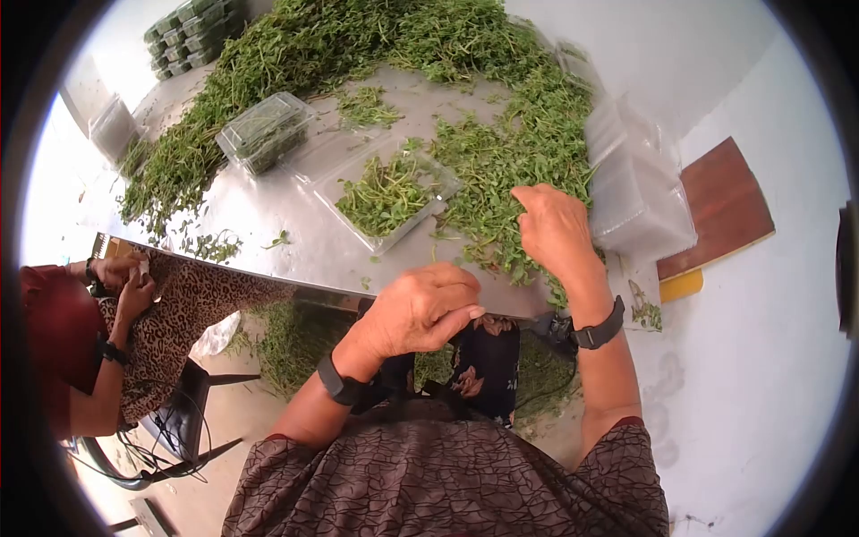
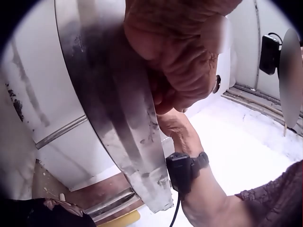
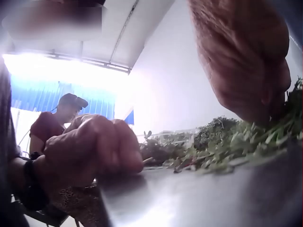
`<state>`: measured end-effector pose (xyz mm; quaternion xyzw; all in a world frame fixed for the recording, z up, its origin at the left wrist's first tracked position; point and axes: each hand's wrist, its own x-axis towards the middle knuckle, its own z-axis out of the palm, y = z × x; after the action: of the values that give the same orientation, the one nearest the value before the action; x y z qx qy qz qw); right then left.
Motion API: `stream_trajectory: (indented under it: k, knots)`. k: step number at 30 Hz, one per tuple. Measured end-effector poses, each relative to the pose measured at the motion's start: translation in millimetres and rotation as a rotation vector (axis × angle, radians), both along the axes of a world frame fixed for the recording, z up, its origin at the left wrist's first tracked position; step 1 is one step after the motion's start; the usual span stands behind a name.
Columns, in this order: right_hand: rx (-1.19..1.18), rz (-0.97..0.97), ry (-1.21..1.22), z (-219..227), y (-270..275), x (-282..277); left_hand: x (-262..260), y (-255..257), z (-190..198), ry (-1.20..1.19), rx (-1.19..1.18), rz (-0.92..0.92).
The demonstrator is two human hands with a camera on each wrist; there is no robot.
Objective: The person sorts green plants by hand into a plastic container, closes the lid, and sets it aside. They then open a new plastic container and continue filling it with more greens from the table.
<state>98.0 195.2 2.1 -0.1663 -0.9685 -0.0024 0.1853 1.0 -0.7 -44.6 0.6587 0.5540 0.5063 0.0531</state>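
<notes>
Over the table's near edge is my left hand (image 1: pixel 420 309), its fingers curled toward the thumb and nothing visible in them. The left wrist view shows this hand (image 2: pixel 175 56) close beside the metal edge. My right hand (image 1: pixel 553 228) is bent down at the leafy greens (image 1: pixel 501 170) on the right; in the right wrist view the hand (image 3: pixel 246 61) reaches the greens (image 3: pixel 222 146), its fingertips hidden. Left of it lies an open clear container (image 1: pixel 380 242) with loose green stems in it.
A closed clear box (image 1: pixel 264 134) of greens sits on the metal table (image 1: pixel 259 210). Stacked empty clear containers (image 1: pixel 640 197) stand at the right edge, packed boxes (image 1: pixel 192 38) at the back left. Another person (image 1: pixel 67 349) sits at left; more greens (image 1: pixel 295 345) lie below the table.
</notes>
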Motion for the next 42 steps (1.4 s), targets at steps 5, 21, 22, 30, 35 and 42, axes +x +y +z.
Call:
stream_trajectory:
  k: [5,21,22,30,35,42]
  knots:
    - [0.105,-0.050,-0.017,28.2,1.4,-6.6,0.4,-2.7,3.0,0.018,-0.035,0.011]
    - [-0.185,0.039,-0.313,32.0,-15.4,-55.9,-1.0,-1.7,3.7,-0.047,-0.110,-0.025]
    - [-0.183,0.043,-0.314,30.9,-15.2,-57.6,-1.1,-1.8,3.1,-0.036,-0.099,-0.022]
    - [-0.065,0.090,-0.130,15.8,2.3,-56.6,-2.4,-1.2,2.8,-0.027,-0.094,-0.038]
    - [-0.255,-0.033,0.074,39.2,9.5,-37.3,-2.3,-0.5,2.1,-0.064,-0.115,-0.062]
    - [-0.310,-0.108,-0.131,44.1,6.5,-14.0,-2.3,1.0,2.0,-0.059,-0.104,-0.027]
